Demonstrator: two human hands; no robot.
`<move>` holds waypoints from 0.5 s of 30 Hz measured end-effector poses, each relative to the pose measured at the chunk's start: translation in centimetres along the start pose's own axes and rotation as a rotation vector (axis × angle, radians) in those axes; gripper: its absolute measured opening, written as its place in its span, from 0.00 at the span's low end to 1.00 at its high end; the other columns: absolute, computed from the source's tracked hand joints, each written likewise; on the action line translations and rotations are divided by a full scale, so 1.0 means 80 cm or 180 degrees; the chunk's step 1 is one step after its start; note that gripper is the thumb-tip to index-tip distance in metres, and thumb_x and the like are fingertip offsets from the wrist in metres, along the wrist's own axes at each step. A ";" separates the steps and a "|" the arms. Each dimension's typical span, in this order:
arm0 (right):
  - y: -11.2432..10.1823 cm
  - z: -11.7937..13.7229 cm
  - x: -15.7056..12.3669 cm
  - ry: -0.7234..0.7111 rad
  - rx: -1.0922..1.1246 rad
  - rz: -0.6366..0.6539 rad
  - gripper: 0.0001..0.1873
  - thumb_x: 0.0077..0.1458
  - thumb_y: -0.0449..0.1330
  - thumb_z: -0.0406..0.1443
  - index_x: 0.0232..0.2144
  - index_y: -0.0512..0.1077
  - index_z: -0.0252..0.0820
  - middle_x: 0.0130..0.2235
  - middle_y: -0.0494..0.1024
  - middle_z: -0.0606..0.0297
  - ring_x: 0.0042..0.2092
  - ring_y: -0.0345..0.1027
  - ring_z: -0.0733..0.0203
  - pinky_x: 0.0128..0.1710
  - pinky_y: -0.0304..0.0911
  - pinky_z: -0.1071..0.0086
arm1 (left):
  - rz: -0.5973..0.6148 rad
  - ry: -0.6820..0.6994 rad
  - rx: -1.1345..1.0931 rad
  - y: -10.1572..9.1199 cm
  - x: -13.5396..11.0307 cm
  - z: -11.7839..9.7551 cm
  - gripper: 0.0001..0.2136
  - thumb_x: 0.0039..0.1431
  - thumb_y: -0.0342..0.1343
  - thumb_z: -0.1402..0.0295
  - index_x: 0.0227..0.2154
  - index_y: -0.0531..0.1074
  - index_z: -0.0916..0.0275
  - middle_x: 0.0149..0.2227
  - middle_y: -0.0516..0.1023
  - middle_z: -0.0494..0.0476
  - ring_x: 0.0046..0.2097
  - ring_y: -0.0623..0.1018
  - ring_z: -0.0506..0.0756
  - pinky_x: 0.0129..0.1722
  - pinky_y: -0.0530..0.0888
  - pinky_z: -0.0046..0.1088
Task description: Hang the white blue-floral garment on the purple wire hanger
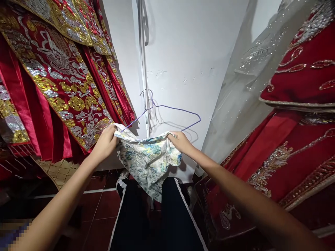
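A small floral garment (pixel 148 161) in white, blue and yellow hangs between my two hands in front of a white wall. My left hand (pixel 105 143) is closed on its left top corner. My right hand (pixel 180 142) is closed on its right top corner. A thin purple wire hanger (pixel 167 107) sits at the garment's top edge, its hook pointing up; the hanger's lower bar is hidden by the cloth and my hands.
Red garments with gold and silver embroidery (pixel 62 80) hang close on the left. More red embroidered cloth (pixel 293 150) and a sheer sequinned fabric (pixel 248 90) crowd the right. A metal pole (pixel 143 66) runs up the wall. My dark trousers (pixel 157 216) and red floor tiles show below.
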State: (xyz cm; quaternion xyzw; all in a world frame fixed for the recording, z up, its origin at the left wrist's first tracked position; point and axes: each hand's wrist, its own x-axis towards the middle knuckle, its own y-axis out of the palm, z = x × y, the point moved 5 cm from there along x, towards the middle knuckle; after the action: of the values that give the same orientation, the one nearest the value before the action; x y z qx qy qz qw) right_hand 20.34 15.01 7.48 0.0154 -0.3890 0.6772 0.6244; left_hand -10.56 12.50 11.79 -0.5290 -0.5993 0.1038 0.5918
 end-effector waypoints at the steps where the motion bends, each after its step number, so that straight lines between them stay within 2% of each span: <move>1: 0.003 0.004 -0.003 -0.0015 0.0029 0.0015 0.14 0.56 0.49 0.39 0.21 0.53 0.43 0.22 0.54 0.72 0.26 0.50 0.66 0.28 0.46 0.70 | -0.0017 0.0003 -0.0180 -0.003 0.012 -0.004 0.09 0.61 0.42 0.68 0.34 0.67 0.60 0.45 0.76 0.62 0.47 0.75 0.61 0.50 0.71 0.39; 3: 0.012 0.013 -0.005 -0.0015 0.0055 0.0056 0.14 0.55 0.50 0.39 0.21 0.53 0.43 0.22 0.54 0.72 0.26 0.50 0.66 0.28 0.46 0.70 | 0.0018 0.0081 -0.0520 -0.004 0.033 -0.013 0.12 0.61 0.44 0.69 0.44 0.67 0.60 0.48 0.77 0.60 0.49 0.76 0.59 0.50 0.72 0.36; 5: 0.022 0.023 -0.005 0.0040 0.0112 0.0094 0.14 0.55 0.50 0.39 0.20 0.54 0.43 0.22 0.54 0.72 0.26 0.50 0.65 0.27 0.47 0.70 | -0.0005 0.0168 -0.0564 -0.001 0.049 -0.021 0.19 0.59 0.46 0.71 0.53 0.65 0.60 0.50 0.77 0.59 0.51 0.76 0.58 0.51 0.72 0.34; 7: 0.030 0.033 -0.004 0.0072 0.0128 0.0084 0.12 0.55 0.50 0.39 0.21 0.58 0.43 0.22 0.58 0.70 0.26 0.53 0.64 0.28 0.49 0.70 | -0.0031 0.0190 -0.0327 0.004 0.060 -0.022 0.22 0.56 0.46 0.74 0.55 0.67 0.62 0.49 0.78 0.60 0.50 0.77 0.59 0.52 0.72 0.35; 9: 0.028 0.042 -0.009 0.0018 -0.0041 -0.0024 0.08 0.55 0.51 0.38 0.27 0.67 0.44 0.24 0.64 0.69 0.26 0.56 0.62 0.29 0.52 0.69 | -0.0002 0.0171 -0.0067 0.009 0.065 -0.016 0.22 0.56 0.45 0.75 0.52 0.72 0.63 0.49 0.79 0.61 0.49 0.78 0.61 0.52 0.72 0.35; 10: 0.022 0.044 -0.013 -0.0019 -0.0191 -0.0149 0.09 0.54 0.51 0.37 0.33 0.71 0.45 0.25 0.67 0.69 0.25 0.57 0.62 0.29 0.53 0.68 | -0.0015 0.0167 0.0045 0.010 0.067 -0.011 0.21 0.56 0.44 0.75 0.51 0.73 0.64 0.49 0.79 0.62 0.50 0.78 0.61 0.52 0.71 0.36; 11: 0.012 0.045 -0.019 -0.0036 -0.0352 -0.0325 0.14 0.54 0.51 0.37 0.41 0.72 0.46 0.26 0.69 0.69 0.23 0.56 0.62 0.28 0.53 0.68 | -0.0052 0.0170 0.0160 0.010 0.067 -0.007 0.21 0.57 0.44 0.75 0.51 0.73 0.64 0.50 0.78 0.63 0.50 0.78 0.62 0.53 0.71 0.36; 13: -0.019 0.042 -0.030 -0.0017 -0.0603 -0.0848 0.24 0.53 0.52 0.36 0.54 0.67 0.48 0.27 0.71 0.69 0.21 0.54 0.62 0.27 0.53 0.67 | -0.0111 0.0196 0.0412 0.008 0.066 -0.002 0.21 0.58 0.44 0.74 0.52 0.72 0.64 0.51 0.77 0.64 0.51 0.77 0.63 0.52 0.71 0.37; 15: -0.059 0.036 -0.037 -0.0021 -0.0786 -0.1381 0.32 0.52 0.53 0.36 0.61 0.60 0.46 0.27 0.71 0.69 0.22 0.57 0.61 0.28 0.54 0.67 | -0.0075 0.0233 0.0646 0.006 0.065 -0.003 0.20 0.59 0.44 0.73 0.52 0.71 0.64 0.49 0.77 0.65 0.49 0.77 0.64 0.50 0.71 0.38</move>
State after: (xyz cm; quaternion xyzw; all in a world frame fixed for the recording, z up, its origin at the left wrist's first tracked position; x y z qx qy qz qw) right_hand 23.69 10.54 10.39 0.0243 -0.4584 0.4746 0.7510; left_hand -8.73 16.53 14.64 -0.4626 -0.5699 0.1376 0.6650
